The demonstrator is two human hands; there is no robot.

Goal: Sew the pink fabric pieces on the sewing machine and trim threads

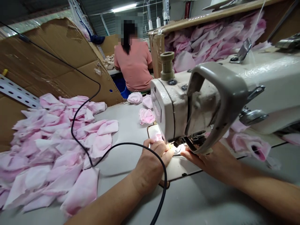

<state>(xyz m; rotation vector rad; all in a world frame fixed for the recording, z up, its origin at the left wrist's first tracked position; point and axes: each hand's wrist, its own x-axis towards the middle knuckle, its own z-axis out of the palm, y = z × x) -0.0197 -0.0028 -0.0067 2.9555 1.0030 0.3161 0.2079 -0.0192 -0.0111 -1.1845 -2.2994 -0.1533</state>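
A big white sewing machine (164, 109) stands on a gray table (117, 193). A light shines under its head. The left hand (151, 164) curls there, fingers close together on a small pink cloth (157, 137); I cannot tell if it pinches or just presses. The right hand (208, 161) is under the machine too, partly behind its gray guard (236, 84), so I cannot tell if it holds anything.

Left of the machine is a big messy pink pile (58, 150), with tall brown cardboard (58, 53) behind it. Small pink bundles (147, 116) lie just past the machine's head. A black cord (128, 143) loops left of the machine. Beyond the machine are a box (156, 51) full of pink cloth, a person (136, 65) facing away, and a long bright lamp (124, 7) up high.
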